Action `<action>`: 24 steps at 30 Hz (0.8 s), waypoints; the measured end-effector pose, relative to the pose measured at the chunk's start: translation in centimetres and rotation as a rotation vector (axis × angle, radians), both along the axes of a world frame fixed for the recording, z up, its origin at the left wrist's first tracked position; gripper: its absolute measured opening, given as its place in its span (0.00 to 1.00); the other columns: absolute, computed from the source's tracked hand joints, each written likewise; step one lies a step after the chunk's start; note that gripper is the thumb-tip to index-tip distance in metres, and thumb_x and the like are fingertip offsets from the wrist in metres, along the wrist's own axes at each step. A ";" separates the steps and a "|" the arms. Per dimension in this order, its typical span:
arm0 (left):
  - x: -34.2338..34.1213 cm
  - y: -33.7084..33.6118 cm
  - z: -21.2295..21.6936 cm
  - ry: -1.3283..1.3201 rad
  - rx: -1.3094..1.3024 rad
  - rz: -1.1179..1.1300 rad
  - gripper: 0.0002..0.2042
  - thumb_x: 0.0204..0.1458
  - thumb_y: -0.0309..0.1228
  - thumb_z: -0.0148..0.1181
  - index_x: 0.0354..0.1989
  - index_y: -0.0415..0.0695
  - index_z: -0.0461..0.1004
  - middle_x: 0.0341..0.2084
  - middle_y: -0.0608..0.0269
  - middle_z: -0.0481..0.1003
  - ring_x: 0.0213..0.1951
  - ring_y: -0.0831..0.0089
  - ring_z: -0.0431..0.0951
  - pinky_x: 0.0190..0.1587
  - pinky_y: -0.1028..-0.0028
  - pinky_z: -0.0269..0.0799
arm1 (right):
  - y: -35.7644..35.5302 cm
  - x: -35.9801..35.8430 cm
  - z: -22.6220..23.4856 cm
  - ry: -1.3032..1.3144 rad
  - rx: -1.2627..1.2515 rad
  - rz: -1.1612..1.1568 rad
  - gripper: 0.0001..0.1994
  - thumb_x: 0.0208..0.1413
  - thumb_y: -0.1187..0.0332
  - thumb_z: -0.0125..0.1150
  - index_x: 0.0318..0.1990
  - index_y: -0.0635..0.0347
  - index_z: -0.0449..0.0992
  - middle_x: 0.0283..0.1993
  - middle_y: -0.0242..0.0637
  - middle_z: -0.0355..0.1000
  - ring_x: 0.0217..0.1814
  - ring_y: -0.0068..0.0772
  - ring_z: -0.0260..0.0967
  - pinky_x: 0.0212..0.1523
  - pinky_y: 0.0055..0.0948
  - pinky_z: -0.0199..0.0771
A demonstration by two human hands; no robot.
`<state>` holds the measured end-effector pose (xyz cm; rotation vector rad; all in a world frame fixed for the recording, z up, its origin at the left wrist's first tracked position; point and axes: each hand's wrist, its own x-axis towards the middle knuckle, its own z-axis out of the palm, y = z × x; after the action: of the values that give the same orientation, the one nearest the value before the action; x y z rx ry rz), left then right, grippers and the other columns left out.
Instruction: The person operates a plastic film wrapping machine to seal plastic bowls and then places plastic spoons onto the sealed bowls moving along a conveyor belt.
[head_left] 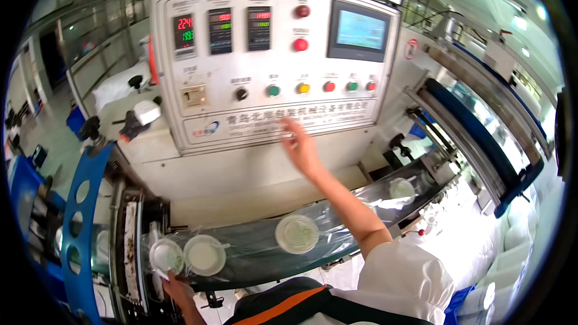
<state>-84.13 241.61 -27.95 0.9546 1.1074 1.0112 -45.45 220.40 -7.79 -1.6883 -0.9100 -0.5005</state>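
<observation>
My right hand [298,144] is raised in front of the machine's control panel [253,97], below its row of buttons. It is slightly blurred; it holds nothing I can see, and the fingers look apart, one stretched upward. Low on the left, my left hand [176,287] touches the near edge of a round whitish container [167,257] at the conveyor's left end. Its fingers are partly hidden, so their grip is unclear. Beside that lies a second round container [205,255]; a third container [297,234] sits mid-belt. Clear film covers the belt [250,259].
Another container [401,189] lies farther right along the conveyor. A blue perforated guard [84,216] stands at the left. Film rollers [475,132] rise at the right. The panel carries digital displays, a screen [359,30] and coloured buttons. Wrapped white goods [506,253] are stacked at lower right.
</observation>
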 end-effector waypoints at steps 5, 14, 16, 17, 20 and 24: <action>1.6 -0.7 1.0 0.255 0.009 -0.035 0.16 0.51 0.37 0.48 0.42 0.38 0.65 0.15 0.62 0.67 0.13 0.74 0.66 0.12 0.76 0.58 | -10.1 7.8 2.7 -0.336 -0.122 -0.684 0.17 0.44 0.75 0.55 0.45 0.58 0.66 0.58 0.47 0.55 0.41 0.42 0.67 0.34 0.31 0.71; 1.1 -0.7 1.4 0.347 -0.015 0.025 0.18 0.49 0.38 0.52 0.41 0.34 0.65 0.27 0.58 0.69 0.25 0.71 0.67 0.27 0.70 0.63 | -11.0 11.8 1.4 -0.146 -0.229 -0.627 0.13 0.43 0.74 0.55 0.40 0.54 0.70 0.58 0.38 0.57 0.28 0.39 0.71 0.28 0.32 0.71; -0.3 -0.2 -0.4 0.185 0.110 -0.058 0.18 0.49 0.38 0.52 0.38 0.32 0.67 0.29 0.57 0.70 0.27 0.71 0.68 0.28 0.71 0.64 | -11.9 13.9 0.5 -0.133 -0.207 -0.591 0.18 0.43 0.78 0.53 0.44 0.52 0.70 0.41 0.37 0.68 0.22 0.34 0.68 0.24 0.31 0.68; -0.5 0.4 -1.1 0.309 0.125 -0.082 0.18 0.48 0.39 0.53 0.36 0.33 0.68 0.26 0.57 0.71 0.25 0.71 0.69 0.27 0.70 0.65 | -12.5 14.9 0.1 -0.145 -0.213 -0.611 0.17 0.44 0.78 0.52 0.44 0.52 0.70 0.42 0.36 0.67 0.21 0.33 0.67 0.23 0.31 0.67; 1.4 -1.6 1.7 0.610 0.231 -0.102 0.18 0.49 0.43 0.50 0.31 0.36 0.70 0.20 0.53 0.72 0.23 0.60 0.71 0.27 0.63 0.65 | -16.5 15.8 0.1 -0.320 -0.390 -0.739 0.15 0.46 0.76 0.51 0.43 0.51 0.71 0.45 0.35 0.66 0.19 0.31 0.65 0.21 0.29 0.65; 3.0 -2.4 3.1 0.732 0.395 -0.099 0.21 0.51 0.45 0.46 0.33 0.33 0.66 0.22 0.38 0.69 0.28 0.45 0.71 0.30 0.55 0.63 | -20.3 19.6 0.4 -0.654 -0.515 -0.796 0.12 0.50 0.74 0.48 0.41 0.49 0.73 0.49 0.34 0.64 0.17 0.28 0.61 0.19 0.26 0.63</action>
<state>-81.15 239.19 -24.89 1.7699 1.4569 0.8247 -25.87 200.12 -7.39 -2.4120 -0.8184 -1.5190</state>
